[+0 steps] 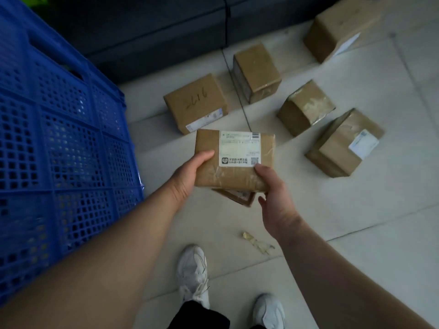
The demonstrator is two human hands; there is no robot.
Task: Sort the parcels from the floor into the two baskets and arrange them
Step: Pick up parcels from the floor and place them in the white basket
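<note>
Two hands on one flat parcel (209, 172), held above the tile floor (356, 222), just right of the blue basket (59, 138). Left hand (190, 176) grips its left edge, thumb on top, fingers hidden beneath. Right hand (273, 195) pinches the near right corner, thumb pressing the corner of the white label (237, 148), fingers curled under. Label faces up.

Second parcel (237, 197) peeks out below the flat parcel's near edge; cannot tell whether the fingers carry it or it lies on the floor.

Five more boxes on the floor beyond:
- marked box (197, 103), handwriting on top, nearest
- upright box (256, 72) behind it
- taped box (306, 108) and labelled box (342, 143) to the right
- big box (342, 27) at far right

Basket wall is perforated; its inside not visible. Tape scrap (256, 243) on the tiles near the right forearm. White shoes (192, 274) at bottom.
</note>
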